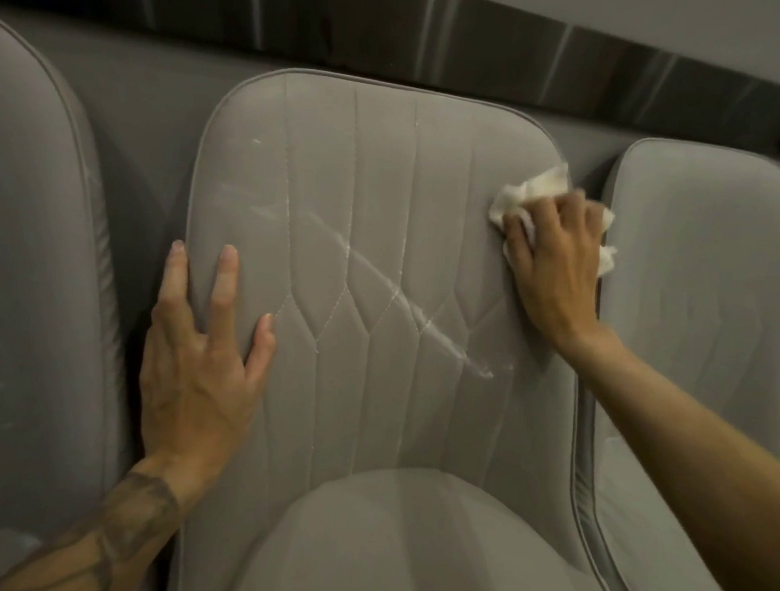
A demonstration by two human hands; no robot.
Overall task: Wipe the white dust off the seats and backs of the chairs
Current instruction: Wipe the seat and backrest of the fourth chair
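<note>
Chair back (368, 178) being wiped: cloth (525, 189) clamped in right grip (552, 265), left grip (198, 365) spread flat; dust streak (393, 291) likely tackled next.

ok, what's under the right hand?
A crumpled white cloth, pressed on the middle chair back by the right hand. Any dust beneath it is covered.

Along the far side ran a plain grey panel (153, 94), smooth and matt, darker in its lower, shadowed parts. Above it sat a dark glossy band (397, 32) that slanted down toward the right, with pale upright streaks of light reflected in it. Over the band, at the top right, was a flat, pale grey surface (675, 15) with no marks that I could see.
</note>
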